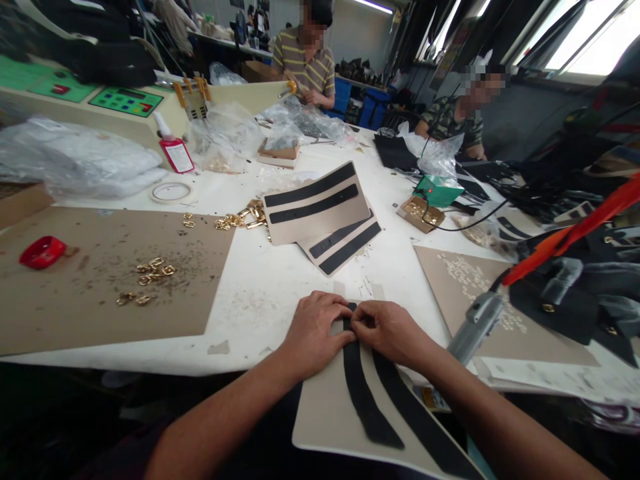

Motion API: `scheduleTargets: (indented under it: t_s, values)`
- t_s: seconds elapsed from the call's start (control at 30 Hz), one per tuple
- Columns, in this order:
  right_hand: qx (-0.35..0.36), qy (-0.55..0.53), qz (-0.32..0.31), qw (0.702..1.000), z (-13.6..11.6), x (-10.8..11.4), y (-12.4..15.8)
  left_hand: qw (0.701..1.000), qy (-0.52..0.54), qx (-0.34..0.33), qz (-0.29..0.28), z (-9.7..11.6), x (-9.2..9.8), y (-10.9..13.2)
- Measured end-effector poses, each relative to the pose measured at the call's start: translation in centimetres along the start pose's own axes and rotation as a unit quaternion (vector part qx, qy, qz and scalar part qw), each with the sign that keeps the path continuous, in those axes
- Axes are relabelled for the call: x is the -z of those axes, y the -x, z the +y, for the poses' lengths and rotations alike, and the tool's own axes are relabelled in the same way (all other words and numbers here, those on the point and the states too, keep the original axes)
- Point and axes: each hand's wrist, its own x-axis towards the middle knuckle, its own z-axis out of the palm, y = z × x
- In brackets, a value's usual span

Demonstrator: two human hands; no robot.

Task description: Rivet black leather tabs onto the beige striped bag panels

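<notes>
My left hand [314, 330] and my right hand [386, 329] meet at the far end of a beige card [330, 413] that hangs over the near table edge. Two black strips [367, 400] lie along the card. Both hands have their fingers curled and pinch the top end of the left strip, where the fingertips touch each other. My forearms reach in from the bottom of the view.
More beige cards with black strips [320, 207] lie mid-table, beside a heap of gold metal rings [245, 217]. A brown board [100, 280] at left carries loose rings and a red cap [43, 252]. A grey tool [475, 327] with an orange cable lies right. Two people sit across the table.
</notes>
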Motion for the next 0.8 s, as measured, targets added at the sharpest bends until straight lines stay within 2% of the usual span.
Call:
scheduleTargets:
  t_s: [0.23,0.33,0.4,0.5,0.57,0.63,0.7,0.8]
  values:
    - [-0.048,0.005,0.014,0.999,0.3,-0.1,-0.5,1.0,-0.016,-0.001,-0.002,0.3,-0.2,-0.2]
    - [-0.042,-0.062,0.035,0.997,0.4,0.0,0.2,1.0,-0.024,0.001,-0.005,0.6,0.0,-0.3]
    - [-0.024,-0.131,0.086,0.987,0.9,0.1,2.0,1.0,-0.026,0.003,-0.004,0.9,0.1,-0.3]
    - [-0.048,-0.218,0.235,0.946,3.0,0.2,6.6,1.0,-0.029,0.0,-0.009,1.1,0.1,-0.4]
    - [-0.125,-0.239,0.355,0.895,5.3,0.2,9.9,0.999,-0.038,-0.003,-0.019,1.1,0.1,-0.5]
    - [-0.211,-0.238,0.437,0.841,8.1,0.2,12.3,0.998,-0.05,-0.003,-0.031,1.0,0.0,-0.7]
    - [-0.255,-0.251,0.458,0.814,10.7,0.2,13.4,0.997,-0.061,0.0,-0.043,1.1,0.0,-0.9]
    - [-0.249,-0.308,0.411,0.821,13.0,0.3,12.8,0.996,-0.072,-0.003,-0.055,1.2,0.1,-1.1]
